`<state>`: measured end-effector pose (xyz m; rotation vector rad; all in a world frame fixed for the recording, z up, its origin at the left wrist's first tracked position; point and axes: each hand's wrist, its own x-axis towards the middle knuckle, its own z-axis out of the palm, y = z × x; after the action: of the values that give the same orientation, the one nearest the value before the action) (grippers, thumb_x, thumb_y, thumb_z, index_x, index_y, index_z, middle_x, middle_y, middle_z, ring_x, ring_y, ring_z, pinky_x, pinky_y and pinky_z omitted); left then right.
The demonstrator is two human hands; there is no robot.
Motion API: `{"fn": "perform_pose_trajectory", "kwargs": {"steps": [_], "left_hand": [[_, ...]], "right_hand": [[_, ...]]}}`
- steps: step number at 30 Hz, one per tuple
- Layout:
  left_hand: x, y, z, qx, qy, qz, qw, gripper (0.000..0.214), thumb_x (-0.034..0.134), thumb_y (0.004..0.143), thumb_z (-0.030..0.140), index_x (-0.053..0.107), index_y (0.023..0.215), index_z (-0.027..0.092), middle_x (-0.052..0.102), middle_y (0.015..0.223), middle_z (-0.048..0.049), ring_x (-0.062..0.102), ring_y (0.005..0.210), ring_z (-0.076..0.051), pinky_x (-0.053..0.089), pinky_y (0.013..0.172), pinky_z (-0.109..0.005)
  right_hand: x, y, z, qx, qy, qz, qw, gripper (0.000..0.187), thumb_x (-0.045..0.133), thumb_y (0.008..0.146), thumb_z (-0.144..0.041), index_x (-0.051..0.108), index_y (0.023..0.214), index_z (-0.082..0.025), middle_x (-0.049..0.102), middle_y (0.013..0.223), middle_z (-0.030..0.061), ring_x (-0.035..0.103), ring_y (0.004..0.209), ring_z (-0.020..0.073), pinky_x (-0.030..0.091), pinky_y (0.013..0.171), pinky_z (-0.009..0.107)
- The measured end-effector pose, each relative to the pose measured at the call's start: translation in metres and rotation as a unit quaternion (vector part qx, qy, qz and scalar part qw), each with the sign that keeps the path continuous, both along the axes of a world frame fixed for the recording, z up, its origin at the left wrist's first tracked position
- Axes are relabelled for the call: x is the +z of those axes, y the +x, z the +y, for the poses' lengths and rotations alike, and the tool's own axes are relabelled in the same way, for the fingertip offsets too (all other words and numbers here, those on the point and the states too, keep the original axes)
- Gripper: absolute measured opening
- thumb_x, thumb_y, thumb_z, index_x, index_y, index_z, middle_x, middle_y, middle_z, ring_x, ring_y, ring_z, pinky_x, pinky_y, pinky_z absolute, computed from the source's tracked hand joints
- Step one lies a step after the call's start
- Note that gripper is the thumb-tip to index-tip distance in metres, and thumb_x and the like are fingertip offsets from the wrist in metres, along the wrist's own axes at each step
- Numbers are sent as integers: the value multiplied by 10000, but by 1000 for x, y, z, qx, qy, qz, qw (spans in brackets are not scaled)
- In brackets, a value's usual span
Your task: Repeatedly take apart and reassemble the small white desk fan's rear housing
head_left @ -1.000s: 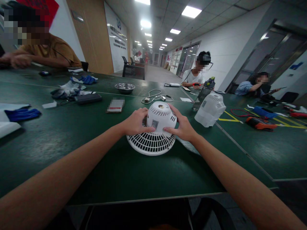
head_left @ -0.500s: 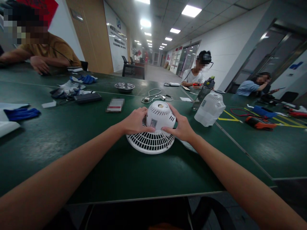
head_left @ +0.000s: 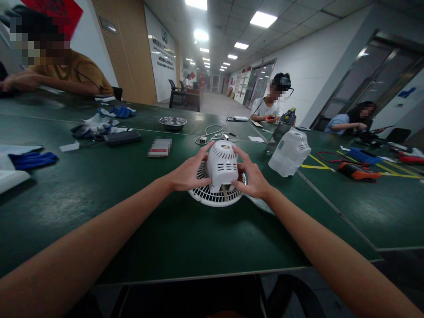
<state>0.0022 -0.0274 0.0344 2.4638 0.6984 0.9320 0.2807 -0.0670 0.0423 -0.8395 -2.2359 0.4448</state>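
Fan housing point(head_left: 222, 161), white and slotted, sits over a round white grille point(head_left: 215, 198) near the front edge of our green table point(head_left: 185, 247). We have it clasped from both sides: our left hand point(head_left: 189, 173) curves round one flank, thumb and fingers against the shell, and our right hand point(head_left: 254, 179) closes on the other. The tabletop is dark green and softly glossy, with pale seams crossing it and yellow tape point(head_left: 316, 165) marking the right side. Just beyond the housing lies a coiled light cable point(head_left: 212, 131), and further back a shiny metal bowl point(head_left: 172, 123). To our right stand a dark bottle point(head_left: 277, 138) and a slotted white plastic piece point(head_left: 289, 154); past the tape lies an orange-and-black device point(head_left: 358, 171). A blue glove point(head_left: 33, 160) lies far to our left.

Around the table we see a person in a mustard shirt point(head_left: 81, 73), another in a white shirt point(head_left: 265, 108) and a third in light blue point(head_left: 339, 123). Behind them a wood-panelled wall point(head_left: 126, 53) and a white sign wall point(head_left: 162, 57) lead into a long hall under bright ceiling panels point(head_left: 263, 19); the sign's lettering seems too blurred for us to read.
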Motion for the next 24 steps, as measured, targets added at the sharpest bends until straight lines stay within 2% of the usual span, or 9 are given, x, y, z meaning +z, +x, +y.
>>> {"fn": "perform_pose_trajectory", "kwargs": {"steps": [3,7,14,24], "left_hand": [[-3,5,-3,-17,17,-15,1000,1325,861,703,461,-54,1643,280,392,1605,-231,467,1404,-476,339,1161,-671],[-3,14,-9,18,31,-38,999,1306,879,670,442,14,1639,305,373,1610,-223,498,1362,-499,393,1114,-671],[-1,20,-15,57,41,-51,996,1167,869,631,350,189,1578,302,483,1498,-202,638,1172,-446,519,981,-607],[-5,16,-7,60,56,-37,996,1112,872,651,442,216,1538,300,537,1410,-177,664,1093,-407,537,934,-603]], "right_hand": [[3,-1,-1,8,-25,-8,1000,1005,686,834,-367,65,1623,-315,709,940,28,639,664,209,585,652,410],[7,-1,-4,7,-44,-21,999,1059,707,814,-329,28,1626,-326,715,994,40,635,665,205,585,662,412],[9,-5,-7,-6,-55,-13,998,1040,723,796,-272,84,1616,-323,711,1018,50,636,678,197,589,665,404],[12,-2,-5,-6,-54,-34,998,1014,740,796,-276,129,1605,-305,674,870,0,630,670,195,582,697,404]]}}
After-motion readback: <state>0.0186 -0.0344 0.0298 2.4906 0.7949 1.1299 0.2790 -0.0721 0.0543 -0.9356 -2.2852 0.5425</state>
